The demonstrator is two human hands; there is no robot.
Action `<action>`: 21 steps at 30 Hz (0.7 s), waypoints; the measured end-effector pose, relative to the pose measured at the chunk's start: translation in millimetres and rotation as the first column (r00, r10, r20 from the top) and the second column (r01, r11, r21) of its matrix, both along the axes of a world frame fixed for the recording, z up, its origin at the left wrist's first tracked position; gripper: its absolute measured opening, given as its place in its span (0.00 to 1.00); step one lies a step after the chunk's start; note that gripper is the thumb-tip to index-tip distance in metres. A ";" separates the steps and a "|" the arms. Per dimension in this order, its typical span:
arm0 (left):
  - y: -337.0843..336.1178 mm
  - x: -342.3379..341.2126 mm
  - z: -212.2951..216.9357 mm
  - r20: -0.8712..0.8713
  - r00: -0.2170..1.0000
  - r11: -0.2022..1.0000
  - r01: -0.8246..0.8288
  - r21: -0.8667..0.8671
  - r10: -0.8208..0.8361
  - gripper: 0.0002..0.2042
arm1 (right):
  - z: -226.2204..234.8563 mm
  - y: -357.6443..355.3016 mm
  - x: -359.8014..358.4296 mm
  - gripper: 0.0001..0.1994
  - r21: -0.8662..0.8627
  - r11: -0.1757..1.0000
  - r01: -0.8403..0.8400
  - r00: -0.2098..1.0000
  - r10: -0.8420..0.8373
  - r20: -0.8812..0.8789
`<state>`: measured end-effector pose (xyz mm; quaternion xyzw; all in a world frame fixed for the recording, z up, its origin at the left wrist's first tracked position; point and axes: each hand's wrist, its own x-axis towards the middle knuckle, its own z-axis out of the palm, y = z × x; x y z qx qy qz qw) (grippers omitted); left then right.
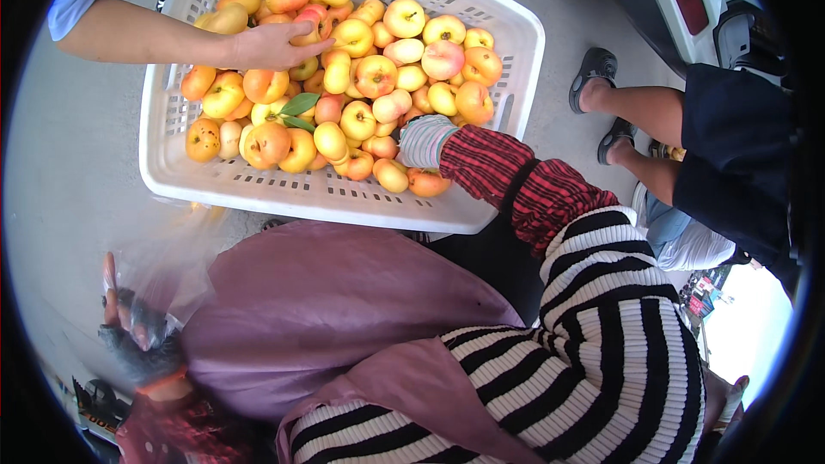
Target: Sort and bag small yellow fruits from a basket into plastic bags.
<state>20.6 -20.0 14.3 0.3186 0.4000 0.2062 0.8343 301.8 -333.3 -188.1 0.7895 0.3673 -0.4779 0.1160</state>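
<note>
A white plastic crate (284, 203) with slotted walls is full of yellow-orange flat peaches (376, 76). My right hand (424, 141), in a striped glove, reaches over the near rim into the fruit; its fingers are hidden among the peaches. Low at the left, my left hand (142, 335) wears a grey glove and holds a clear plastic bag (176, 271), blurred by motion. One bare finger of that hand points up. From the upper left another person's hand (279, 45) rests over a reddish peach in the crate. Green leaves (299, 104) lie on the fruit.
My purple apron (335, 318) spreads out on the near side of the crate. To the right another person's legs (640, 116) stand in dark clogs. A vehicle's rear with a red lamp (685, 0) fills the upper right corner. Grey floor (77, 155) surrounds the crate.
</note>
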 end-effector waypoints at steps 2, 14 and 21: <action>6.0 -6.1 -6.7 0.018 0.999 0.999 0.032 0.010 -0.032 0.27 | 9.6 7.1 5.0 0.20 -0.121 0.993 0.017 0.995 -0.029 -0.100; 3.1 -1.3 -1.6 -0.077 0.995 0.998 -0.060 -0.002 0.060 0.23 | 9.7 29.2 6.8 0.18 -0.272 0.956 -0.108 0.987 0.071 -0.142; 2.1 -3.5 -4.5 -0.021 1.000 0.999 0.011 0.033 -0.011 0.25 | -32.6 -5.1 18.1 0.20 -0.127 0.951 0.281 0.868 -0.308 -0.389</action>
